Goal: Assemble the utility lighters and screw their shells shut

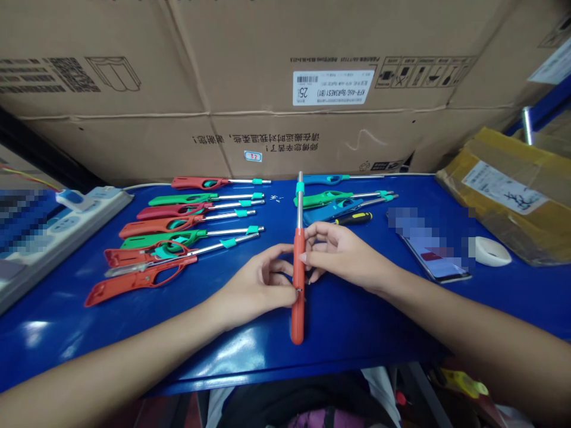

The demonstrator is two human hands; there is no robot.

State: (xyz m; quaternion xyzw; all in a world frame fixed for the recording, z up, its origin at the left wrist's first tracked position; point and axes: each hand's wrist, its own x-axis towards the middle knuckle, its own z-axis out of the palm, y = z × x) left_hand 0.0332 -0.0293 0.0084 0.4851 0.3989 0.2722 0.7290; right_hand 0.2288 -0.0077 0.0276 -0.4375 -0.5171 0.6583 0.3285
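An orange-red long-neck lighter (298, 274) is held nearly upright between my two hands, above the blue tabletop. Its metal tube points away from me and carries a teal band near the tip. My left hand (252, 288) grips the handle from the left, thumb against its lower part. From the right, my right hand (345, 252) pinches the upper handle with thumb and fingers. Several red and green lighters (169, 224) lie in a column to the left. The nearest one, an orange lighter, has its casing halves (134, 282) apart.
Green and blue lighters (330, 208) and a yellow-black screwdriver (354, 219) lie behind my right hand. Right of them are a phone (435, 252), a white mouse-like object (492, 251) and a taped box (508, 196). A power strip (62, 235) runs along the left; cardboard (156, 139) walls the back.
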